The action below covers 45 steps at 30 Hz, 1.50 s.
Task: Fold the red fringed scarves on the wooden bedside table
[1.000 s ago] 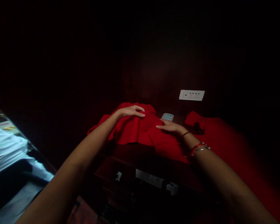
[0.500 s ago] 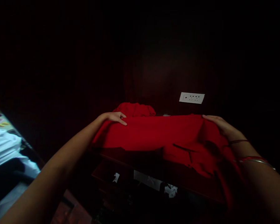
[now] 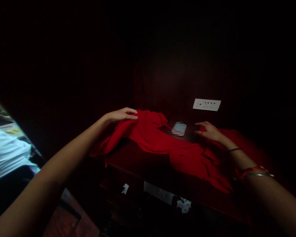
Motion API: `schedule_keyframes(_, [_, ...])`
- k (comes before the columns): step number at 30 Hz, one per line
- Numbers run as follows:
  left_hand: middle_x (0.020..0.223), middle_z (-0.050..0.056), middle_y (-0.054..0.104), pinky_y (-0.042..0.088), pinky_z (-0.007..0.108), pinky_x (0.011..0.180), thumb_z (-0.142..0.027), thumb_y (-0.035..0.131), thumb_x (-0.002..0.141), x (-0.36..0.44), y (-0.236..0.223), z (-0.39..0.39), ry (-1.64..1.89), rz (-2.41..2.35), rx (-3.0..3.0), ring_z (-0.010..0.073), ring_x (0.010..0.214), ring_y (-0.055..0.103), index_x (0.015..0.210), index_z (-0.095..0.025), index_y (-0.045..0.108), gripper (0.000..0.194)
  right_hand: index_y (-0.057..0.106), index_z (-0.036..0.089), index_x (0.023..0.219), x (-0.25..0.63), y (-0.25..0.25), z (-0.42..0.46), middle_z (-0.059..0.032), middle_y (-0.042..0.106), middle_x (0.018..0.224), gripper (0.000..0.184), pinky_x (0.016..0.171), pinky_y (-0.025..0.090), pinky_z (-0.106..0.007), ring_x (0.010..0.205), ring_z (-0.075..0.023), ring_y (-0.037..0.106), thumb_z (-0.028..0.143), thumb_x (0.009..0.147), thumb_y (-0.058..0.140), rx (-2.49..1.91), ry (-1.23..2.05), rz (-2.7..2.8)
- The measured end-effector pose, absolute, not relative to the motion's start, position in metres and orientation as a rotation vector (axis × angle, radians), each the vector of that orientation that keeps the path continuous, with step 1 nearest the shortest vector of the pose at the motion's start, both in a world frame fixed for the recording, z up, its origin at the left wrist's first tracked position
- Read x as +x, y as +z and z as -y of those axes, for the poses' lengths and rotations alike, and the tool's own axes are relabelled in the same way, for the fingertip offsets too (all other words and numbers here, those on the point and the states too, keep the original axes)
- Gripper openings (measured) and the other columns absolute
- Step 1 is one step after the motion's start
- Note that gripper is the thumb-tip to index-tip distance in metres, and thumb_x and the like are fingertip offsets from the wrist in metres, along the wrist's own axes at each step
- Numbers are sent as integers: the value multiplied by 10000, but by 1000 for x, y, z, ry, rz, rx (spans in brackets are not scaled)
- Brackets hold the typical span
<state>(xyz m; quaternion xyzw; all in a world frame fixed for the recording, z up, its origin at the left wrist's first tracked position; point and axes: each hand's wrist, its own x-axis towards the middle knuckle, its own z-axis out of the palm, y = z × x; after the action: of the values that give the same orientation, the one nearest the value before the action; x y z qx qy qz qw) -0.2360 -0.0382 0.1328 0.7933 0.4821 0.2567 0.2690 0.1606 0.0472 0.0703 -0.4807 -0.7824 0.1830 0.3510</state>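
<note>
A red cloth [image 3: 162, 144] lies stretched across a dark wooden table top [image 3: 143, 164]. My left hand [image 3: 120, 115] rests on the cloth's far left corner with its fingers curled over the fabric. My right hand [image 3: 209, 131] hovers at the cloth's right part, fingers apart and bent, just right of a small phone [image 3: 179, 129] lying on the table. Bracelets circle my right wrist.
A white wall socket plate [image 3: 206, 104] sits on the dark wall behind the table. White scraps [image 3: 160, 193] lie on a shelf under the table top. A pale bundle [image 3: 7, 154] is at the far left. More red fabric [image 3: 246, 144] spreads to the right.
The cloth, held taut and lifted half a second ago, has dropped onto the table. My right hand let go of its edge and moved left toward the phone, which shows again.
</note>
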Motion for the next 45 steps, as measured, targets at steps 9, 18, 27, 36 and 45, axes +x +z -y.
schedule_keyframes(9, [702,-25,555,345,192,601,-357,573,662,-172,160,37,522,-1060,2362,92,646,481,780,-122,597,264,570,141,745,42,119,-8,22,561,630,284,549,406,-235,567,-101,510,394,624,613,-553,1207,2172])
schedule_keyframes(18, [760,13,611,393,237,669,-312,593,665,-214,79,22,758,-1124,1883,119,699,533,805,-131,604,229,541,207,667,128,142,-20,16,558,633,218,527,399,-244,554,-109,493,395,601,630,-743,1070,1743])
schedule_keyframes(27, [689,1,569,399,203,553,-226,507,747,-266,189,32,1125,-1442,1762,94,605,506,806,-133,566,125,556,158,745,104,140,-36,-10,590,706,303,600,416,-265,639,-128,533,452,682,516,-846,833,2166])
schedule_keyframes(36, [727,44,579,429,231,546,-168,567,721,-232,69,17,673,-1840,1763,139,661,559,815,-139,588,100,641,93,704,58,67,-92,-143,634,761,122,625,429,-293,736,-238,593,164,631,573,-1650,4,2811])
schedule_keyframes(45, [918,25,574,452,262,681,-344,518,770,-239,37,40,522,-2079,1747,150,798,551,937,-162,556,250,445,107,1174,-14,23,-59,-133,474,1180,441,879,336,-253,1072,-183,442,266,764,474,-946,-48,2937])
